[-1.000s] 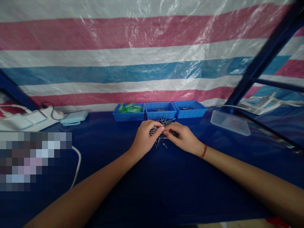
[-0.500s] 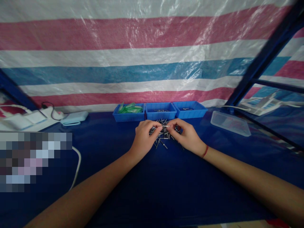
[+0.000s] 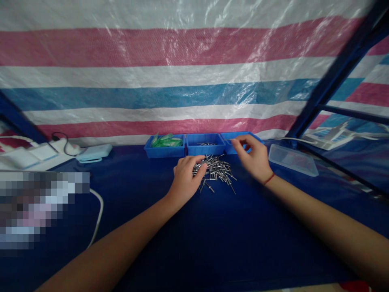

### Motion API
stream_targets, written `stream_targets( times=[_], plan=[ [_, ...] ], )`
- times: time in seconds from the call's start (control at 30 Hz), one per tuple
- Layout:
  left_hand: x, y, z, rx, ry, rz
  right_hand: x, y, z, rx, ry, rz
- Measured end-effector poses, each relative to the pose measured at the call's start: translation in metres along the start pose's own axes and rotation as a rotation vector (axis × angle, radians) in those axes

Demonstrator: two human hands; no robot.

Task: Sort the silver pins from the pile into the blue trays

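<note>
While L hand [image 3: 185,178] touches, pins [image 3: 217,172] point everywhere.

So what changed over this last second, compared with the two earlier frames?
The right hand left the pile of metal pins and moved up and right to the rightmost blue bin, fingers pinched; what they hold is too small to see. The left hand stayed at the pile. Bins and clear lid unchanged.

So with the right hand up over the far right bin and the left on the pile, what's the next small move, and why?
Probably let go over the right blue bin: the right hand hovers at its rim, fingers pinched, though what they hold is too small to make out. The left hand rests on the pile of small metal pins, likely picking the next one.
</note>
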State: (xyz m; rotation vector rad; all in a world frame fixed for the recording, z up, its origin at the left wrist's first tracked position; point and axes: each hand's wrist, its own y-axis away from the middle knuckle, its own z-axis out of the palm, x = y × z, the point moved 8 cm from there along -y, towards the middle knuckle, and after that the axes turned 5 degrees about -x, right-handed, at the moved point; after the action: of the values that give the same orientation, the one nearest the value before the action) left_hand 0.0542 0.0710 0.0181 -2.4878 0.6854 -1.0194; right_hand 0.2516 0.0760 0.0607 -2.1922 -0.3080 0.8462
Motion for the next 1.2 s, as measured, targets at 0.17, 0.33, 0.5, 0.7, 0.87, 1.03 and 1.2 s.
stream_targets(
  times=[0.17, 0.33, 0.5, 0.7, 0.87, 1.03, 1.2],
  plan=[
    [0.0, 0.0, 0.003, -0.017, 0.002, 0.005, 0.063, -0.018, -0.008, 0.015, 0.253, 0.221],
    [-0.002, 0.0, 0.005, -0.054, -0.003, -0.03, 0.077, -0.014, -0.004, -0.043, 0.306, 0.242],
    [0.001, 0.002, 0.012, -0.161, -0.046, -0.042, 0.044, -0.004, 0.006, -0.093, 0.217, 0.092],
    [0.014, 0.01, 0.018, -0.247, -0.203, 0.075, 0.0, 0.014, 0.027, -0.249, 0.095, -0.067],
    [0.016, 0.008, 0.011, -0.171, -0.164, 0.097, -0.04, 0.028, 0.034, -0.428, -0.02, -0.2],
    [0.001, 0.001, -0.003, 0.004, -0.042, -0.02, -0.076, 0.055, 0.051, -0.68, 0.066, -0.368],
    [-0.001, 0.0, -0.002, 0.002, -0.027, -0.015, -0.08, 0.069, 0.062, -0.74, 0.162, -0.358]
  ],
)
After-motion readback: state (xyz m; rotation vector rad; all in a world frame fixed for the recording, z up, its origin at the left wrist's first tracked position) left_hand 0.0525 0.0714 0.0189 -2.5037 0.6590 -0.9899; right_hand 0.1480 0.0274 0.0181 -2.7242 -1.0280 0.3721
